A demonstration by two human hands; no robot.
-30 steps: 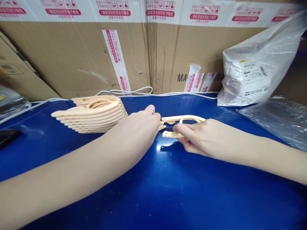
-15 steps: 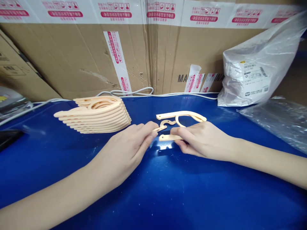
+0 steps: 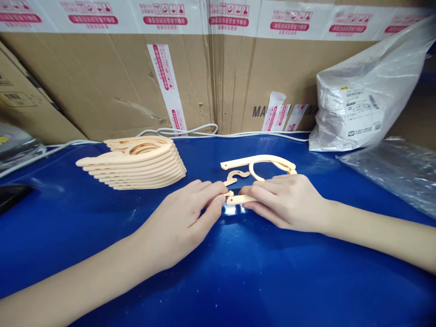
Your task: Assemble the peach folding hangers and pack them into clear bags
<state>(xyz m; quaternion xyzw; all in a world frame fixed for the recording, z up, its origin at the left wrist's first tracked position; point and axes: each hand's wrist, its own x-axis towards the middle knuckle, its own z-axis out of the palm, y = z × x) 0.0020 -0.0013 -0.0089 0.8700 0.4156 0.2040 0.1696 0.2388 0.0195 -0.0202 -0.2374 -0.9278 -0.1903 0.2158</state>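
Note:
My left hand pinches the base of a cream plastic hanger hook; the fingers hide part of it, and a small end sticks out past the thumb. My right hand is closed around the lower arm of a folding hanger in the same cream plastic. The holed tip of that arm lies against or just beside the hook's small end; contact is hard to make out. The upper arm stretches leftward behind the hook, and a curved inner loop shows between them.
On the blue table a stack of folded cream hangers lies to the left. Cardboard boxes stand behind a white cable. A labelled plastic bag and a clear film occupy the right, a dark object the left edge.
My left hand has moved slightly down and toward me, bringing the hook's base close to the holed arm tip. The right hand has tilted a little, and the hanger's upper arm has risen slightly.

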